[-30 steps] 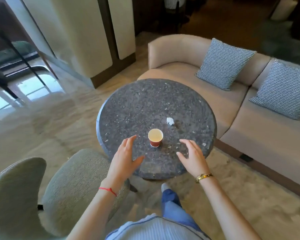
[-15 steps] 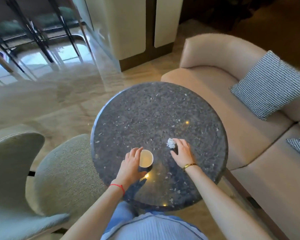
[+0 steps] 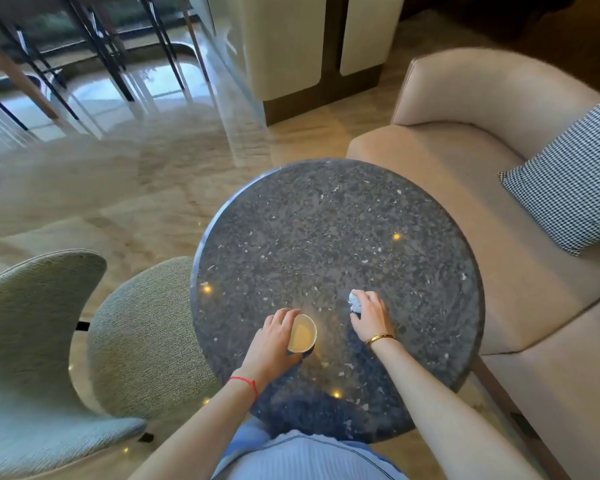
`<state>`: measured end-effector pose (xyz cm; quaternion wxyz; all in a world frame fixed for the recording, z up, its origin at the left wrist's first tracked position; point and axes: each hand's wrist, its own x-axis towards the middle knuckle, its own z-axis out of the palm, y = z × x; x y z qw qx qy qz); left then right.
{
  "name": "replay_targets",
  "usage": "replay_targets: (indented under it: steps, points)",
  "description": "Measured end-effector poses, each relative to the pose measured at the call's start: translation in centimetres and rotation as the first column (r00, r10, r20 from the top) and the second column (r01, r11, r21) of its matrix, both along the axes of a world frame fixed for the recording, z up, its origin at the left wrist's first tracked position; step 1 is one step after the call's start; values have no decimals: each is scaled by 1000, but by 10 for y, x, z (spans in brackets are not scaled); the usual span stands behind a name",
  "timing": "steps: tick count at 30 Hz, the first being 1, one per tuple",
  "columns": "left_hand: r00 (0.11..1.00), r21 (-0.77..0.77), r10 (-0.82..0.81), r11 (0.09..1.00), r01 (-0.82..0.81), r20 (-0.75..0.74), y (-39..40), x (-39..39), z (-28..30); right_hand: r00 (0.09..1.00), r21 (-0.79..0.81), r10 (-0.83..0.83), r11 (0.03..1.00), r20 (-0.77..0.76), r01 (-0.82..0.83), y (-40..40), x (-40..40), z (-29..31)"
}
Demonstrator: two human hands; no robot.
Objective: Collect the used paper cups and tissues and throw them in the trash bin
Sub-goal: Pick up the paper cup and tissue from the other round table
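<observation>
Forearms reach out from the near edge of the round table (image 3: 326, 216), both bare, the left wearing a red string bracelet (image 3: 245, 384) at the wrist and the right a gold bangle (image 3: 380, 338). The left hand (image 3: 271, 342) lies palm down, fingers curled round the far side of the paper cup (image 3: 302, 334) and thumb round its near side, gripping it just below the rim. The cup stands in the near half of the tabletop, slightly left of centre, tilted a little toward the right; its mouth is round, its inside pale cream, and only a sliver of dark outer wall shows at the bottom. The right hand (image 3: 369, 315) arches over the crumpled tissue (image 3: 354, 301), fingertips bent down and pinching the small white wad, which sits just right of the cup, apart from it, on the tabletop; whether it has left the surface I cannot tell.

The tabletop is polished dark grey stone flecked with pale chips, glossy enough to mirror small ceiling lights. Beside its left edge stands a grey-green chair (image 3: 49, 341) in coarse woven fabric with a curved back. Along the right edge runs a beige sofa (image 3: 482, 140) with soft rounded arms, carrying a houndstooth cushion (image 3: 568, 181). Veined marble floor (image 3: 118, 188) lies beyond
</observation>
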<state>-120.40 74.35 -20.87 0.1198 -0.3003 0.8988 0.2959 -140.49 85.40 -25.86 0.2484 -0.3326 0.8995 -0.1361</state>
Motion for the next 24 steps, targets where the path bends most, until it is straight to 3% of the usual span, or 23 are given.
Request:
replay_targets:
  steps: [13, 19, 24]
  points:
    - [1000, 16, 26, 1000, -26, 0, -2, 0, 0, 1000, 52, -7, 999, 25, 6, 4, 10, -3]
    - [977, 67, 144, 989, -135, -158, -5, 5, 10, 986, -191, -139, 970, 87, 154, 14, 15, 17]
    - [933, 67, 225, 974, -215, -280, -9, 23, 26, 988, -334, -140, 930, 61, 153, 26, 29, 48]
